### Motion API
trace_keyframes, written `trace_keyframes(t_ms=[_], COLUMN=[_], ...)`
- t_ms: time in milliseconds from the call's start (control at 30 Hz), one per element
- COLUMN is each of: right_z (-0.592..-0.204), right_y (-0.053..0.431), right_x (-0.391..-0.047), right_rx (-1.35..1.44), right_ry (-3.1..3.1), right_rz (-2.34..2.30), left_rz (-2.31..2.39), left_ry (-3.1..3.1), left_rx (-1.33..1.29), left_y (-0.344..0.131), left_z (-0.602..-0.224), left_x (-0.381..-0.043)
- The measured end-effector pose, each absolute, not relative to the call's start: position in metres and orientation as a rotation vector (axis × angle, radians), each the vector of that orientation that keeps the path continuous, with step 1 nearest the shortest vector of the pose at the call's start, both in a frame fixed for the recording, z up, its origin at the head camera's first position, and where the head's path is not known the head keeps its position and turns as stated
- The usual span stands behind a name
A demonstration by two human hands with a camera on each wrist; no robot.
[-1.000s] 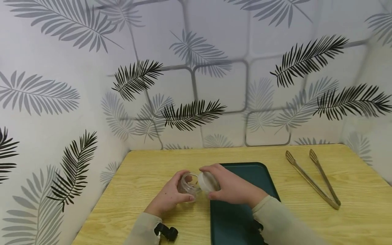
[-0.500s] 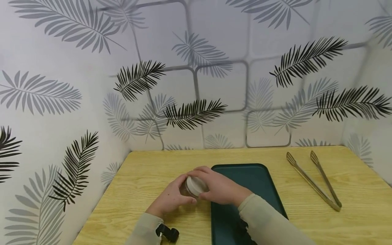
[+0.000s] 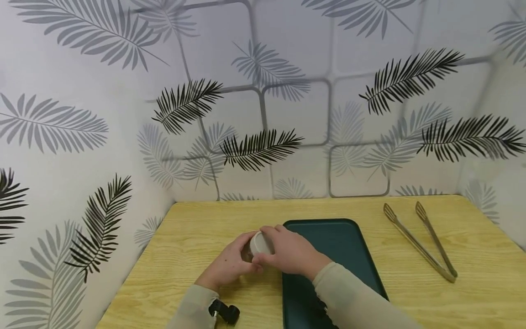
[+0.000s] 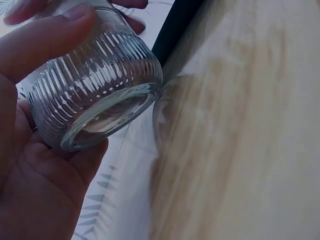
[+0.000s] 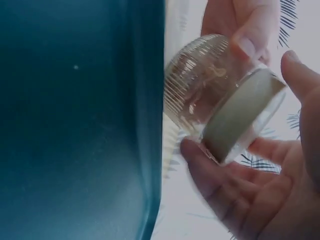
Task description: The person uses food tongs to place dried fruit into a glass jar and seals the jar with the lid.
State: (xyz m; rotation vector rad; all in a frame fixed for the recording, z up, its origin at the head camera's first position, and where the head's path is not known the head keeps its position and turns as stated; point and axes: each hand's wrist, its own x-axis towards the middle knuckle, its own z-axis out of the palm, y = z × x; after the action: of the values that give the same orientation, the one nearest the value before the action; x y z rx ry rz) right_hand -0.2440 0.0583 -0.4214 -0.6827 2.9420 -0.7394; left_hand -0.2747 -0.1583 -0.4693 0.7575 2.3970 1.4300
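Note:
My left hand (image 3: 226,267) grips a small clear glass jar (image 4: 97,82) with ribbed sides, fingers and thumb around its body. The jar is tilted, its base toward the left wrist camera. On its mouth sits a whitish lid (image 3: 261,244), which my right hand (image 3: 293,253) holds by the rim between thumb and fingers. In the right wrist view the lid (image 5: 240,115) looks pale with a clear outer edge. Something small and pale shows through the glass, but I cannot tell what. Both hands hide much of the jar in the head view.
A dark green tray (image 3: 328,246) lies right of the jar, under my right forearm. Farther right, metal tongs (image 3: 444,272) lie spread on the wooden table (image 3: 185,228). A leaf-patterned wall (image 3: 287,183) stands behind the table. A black device (image 3: 223,313) is at my left wrist.
My right hand has moved left and brought the lid from beside the jar onto its mouth. In the last half second the right hand and lid have turned slightly. My left hand stays nearly still.

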Motion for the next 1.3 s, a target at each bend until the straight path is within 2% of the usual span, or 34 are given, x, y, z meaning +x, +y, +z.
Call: trace_keyframes(t_ms=[233,367,667,767,1033,1300], right_z=[-0.415,-0.412,-0.419,-0.418,-0.413,-0.414], right_y=[0.075,0.075,0.053,0.049,0.062,0.063], right_x=[-0.244,-0.246,-0.252,-0.253,-0.256,-0.257], right_rx=[-0.995,-1.037,-0.558,-0.502,-0.928,-0.936], right_ry=[2.816,2.812,3.019,3.073,2.916,2.873], right_rz=[-0.658,-0.648,-0.561,-0.467,-0.587,-0.591], left_rz=[1.434,1.438,1.406,1.410,1.387,1.430], left_ry=[2.367,2.375,2.443,2.439,2.423,2.356], left_rx=[0.761,0.777,0.775,0.773,0.745,0.766], left_y=[-0.159,-0.160,-0.158,-0.158,-0.161,-0.163], left_z=[-0.471,-0.470,-0.469,-0.468,-0.467,-0.469], left_x=[-0.274,-0.276,-0.282,-0.285,-0.287,-0.289])
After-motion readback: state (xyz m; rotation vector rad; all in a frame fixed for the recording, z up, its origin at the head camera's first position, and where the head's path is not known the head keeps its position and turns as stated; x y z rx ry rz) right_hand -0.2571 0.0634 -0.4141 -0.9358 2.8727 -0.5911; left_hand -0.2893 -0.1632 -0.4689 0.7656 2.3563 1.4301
